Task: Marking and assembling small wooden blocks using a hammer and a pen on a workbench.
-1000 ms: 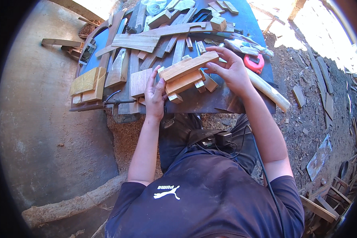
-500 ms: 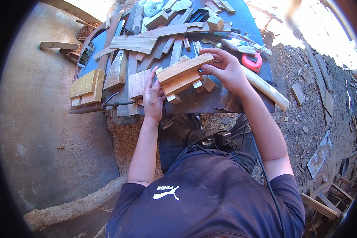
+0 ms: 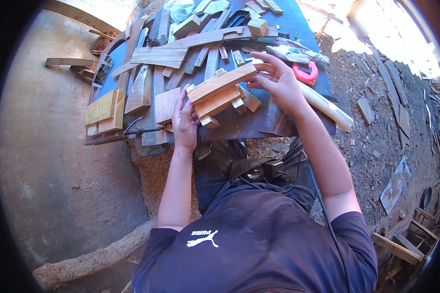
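A tilted assembly of pale wooden blocks (image 3: 222, 90) with short pegs jutting from its lower side is between my hands, over the near part of the bench. My left hand (image 3: 185, 122) is cupped against its left end, the thumb on the near side and part of the fingers hidden behind the wood. At the other end, my right hand (image 3: 281, 85) has its fingers spread around the upper block's tip, the thumb below and the index finger raised. Whether these right fingertips touch the wood is hard to tell.
Wood offcuts (image 3: 164, 54) are heaped across the dark bench top (image 3: 274, 122). To the right lie a red tape measure (image 3: 305, 73) and a pale rounded wooden bar (image 3: 327, 105). A clamp (image 3: 144, 130) and stacked blocks (image 3: 100, 107) sit at the left edge.
The right fingers have loosened and spread apart at the block's end, the index finger lifting off. The assembly and my left hand keep nearly the same place over the bench; the whole view shifted slightly.
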A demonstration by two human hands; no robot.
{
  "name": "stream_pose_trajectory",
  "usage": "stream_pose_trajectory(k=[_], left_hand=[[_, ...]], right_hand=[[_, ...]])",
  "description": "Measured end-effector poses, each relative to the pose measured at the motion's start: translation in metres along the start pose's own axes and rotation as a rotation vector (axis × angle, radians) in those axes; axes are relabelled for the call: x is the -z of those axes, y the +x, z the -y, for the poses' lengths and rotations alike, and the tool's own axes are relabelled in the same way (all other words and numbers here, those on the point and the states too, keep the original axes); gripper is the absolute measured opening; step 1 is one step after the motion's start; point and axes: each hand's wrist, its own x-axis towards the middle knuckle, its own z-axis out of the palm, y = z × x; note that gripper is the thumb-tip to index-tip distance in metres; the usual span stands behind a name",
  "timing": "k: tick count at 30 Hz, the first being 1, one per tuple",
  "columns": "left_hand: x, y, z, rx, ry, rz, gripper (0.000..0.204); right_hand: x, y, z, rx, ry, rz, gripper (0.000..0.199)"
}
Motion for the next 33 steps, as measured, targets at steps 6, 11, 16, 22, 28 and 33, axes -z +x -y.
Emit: stream_pose_trajectory(k=[6, 11, 16, 22, 28, 33], left_hand=[[0.03, 0.002, 0.018, 0.038, 0.008, 0.003, 0.073], [0.003, -0.004, 0.01, 0.107, 0.038, 0.019, 0.073], [0.0, -0.009, -0.001, 0.093, 0.023, 0.033, 0.074], [-0.002, 0.012, 0.01, 0.15, 0.013, 0.058, 0.085], [-0.013, 0.013, -0.008, 0.26, 0.001, 0.029, 0.072], [-0.019, 0.011, -0.013, 0.245, -0.003, -0.002, 0.072]], right_hand=[[-0.002, 0.0, -0.002, -0.035, -0.038, 0.058, 0.052], [0.0, -0.009, 0.002, -0.051, -0.085, -0.017, 0.052], [-0.001, -0.008, 0.001, -0.045, -0.108, -0.014, 0.054], [-0.004, -0.008, 0.006, -0.049, -0.105, -0.088, 0.053], [0.003, -0.002, -0.001, 0.073, -0.016, -0.143, 0.045], [0.006, -0.003, 0.001, 0.171, -0.023, -0.277, 0.039]])
